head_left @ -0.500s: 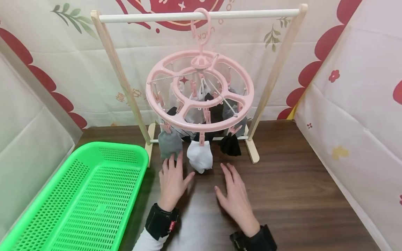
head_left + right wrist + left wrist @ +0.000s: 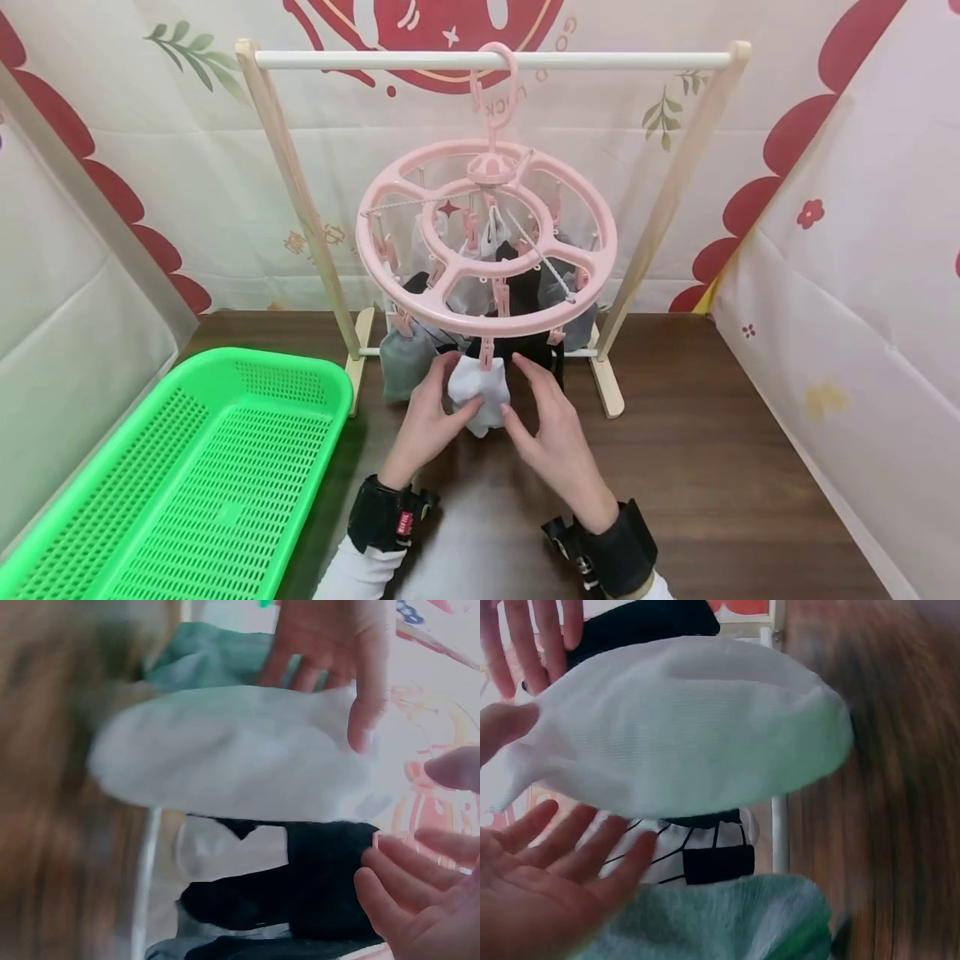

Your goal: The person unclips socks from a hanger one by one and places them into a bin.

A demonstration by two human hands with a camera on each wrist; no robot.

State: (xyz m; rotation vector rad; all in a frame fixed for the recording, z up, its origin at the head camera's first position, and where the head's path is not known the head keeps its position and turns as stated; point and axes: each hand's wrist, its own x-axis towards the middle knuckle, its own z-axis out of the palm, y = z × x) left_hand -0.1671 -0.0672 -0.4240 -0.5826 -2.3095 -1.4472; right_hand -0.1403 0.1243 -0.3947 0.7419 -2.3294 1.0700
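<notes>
A white sock hangs from a pink clip at the front of a round pink drying hanger. My left hand is at its left side, thumb before the sock and fingers spread beyond it. Across from it, my right hand has parted fingers close to the sock's right side. In the left wrist view the white sock spreads between both hands. A grey sock hangs to the left. Behind the right fingers is a black sock.
The hanger's hook loops over the white bar of a wooden stand. More grey, white and black socks hang further back. A green plastic basket stands at the left on the brown table.
Both hands have moved inward and up to the white sock, the left one leaving the grey sock. The head view has shifted, so the stand appears lower.
</notes>
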